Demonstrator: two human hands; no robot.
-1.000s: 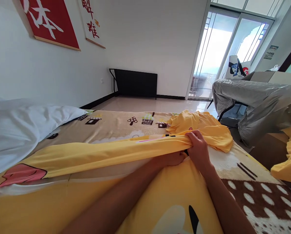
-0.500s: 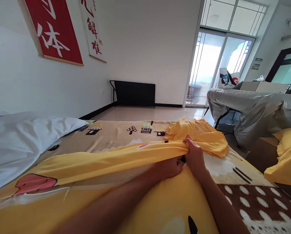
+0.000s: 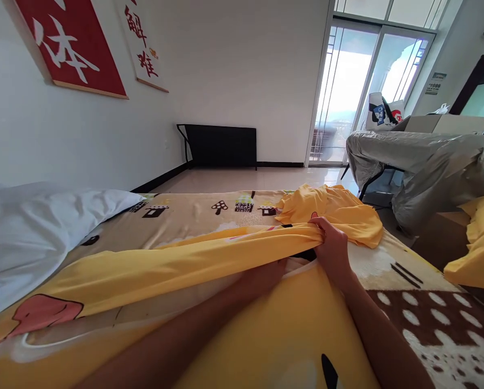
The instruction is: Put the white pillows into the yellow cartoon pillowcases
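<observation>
A yellow cover point(image 3: 177, 260) with a printed pink shape stretches across the bed, its upper edge drawn up in a long fold. My right hand point(image 3: 333, 246) is closed on the right end of that fold, fingers wrapped over the cloth. My left hand point(image 3: 271, 274) reaches into the gap beneath the fold, where its fingers are hidden by the fabric. Below both hands lies the cover's lower layer point(image 3: 290, 319), smooth and yellow. Just beyond my right hand rests a crumpled yellow cloth point(image 3: 347, 213).
A white pillow point(image 3: 43, 232) lies at the left on a patterned blanket point(image 3: 193, 216). To the right sit a yellow pillow-like bundle point(image 3: 479, 248) and a plastic-draped table point(image 3: 432, 148). A black folded panel point(image 3: 221, 146) leans by the far wall.
My left hand has slid further under the fold, so its fingers no longer show. My right hand keeps its hold, and the gap between the layers is wider. The view has tilted slightly downward.
</observation>
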